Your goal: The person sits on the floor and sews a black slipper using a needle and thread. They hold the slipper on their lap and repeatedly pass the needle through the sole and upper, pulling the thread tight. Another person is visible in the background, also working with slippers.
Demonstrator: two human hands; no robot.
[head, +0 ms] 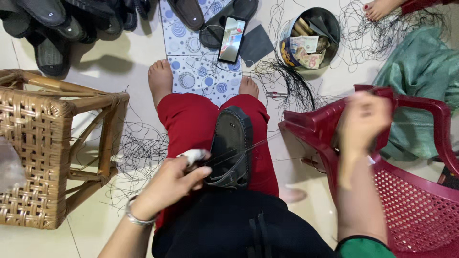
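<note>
At lower centre of the frame, a black leather sandal upper with stitched edge (233, 145) is laid on the red-trousered lap, steadied by the left hand (169, 184), whose bandaged-finger grip is clenched against its side over thin dark thread (260, 142). At right, the blurred right hand (362, 119) is raised, apparently pinched shut, above a red plastic chair (420, 200). Further up, a smartphone (232, 39) and a round metal tin (311, 38) are seen on the floor.

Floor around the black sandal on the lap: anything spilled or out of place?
Yes. Loose black thread lies in tangles across the pale floor, beside the round metal tin and under the woven cane stool. The black leather sandal itself sits straight on the red-trousered lap.
</note>
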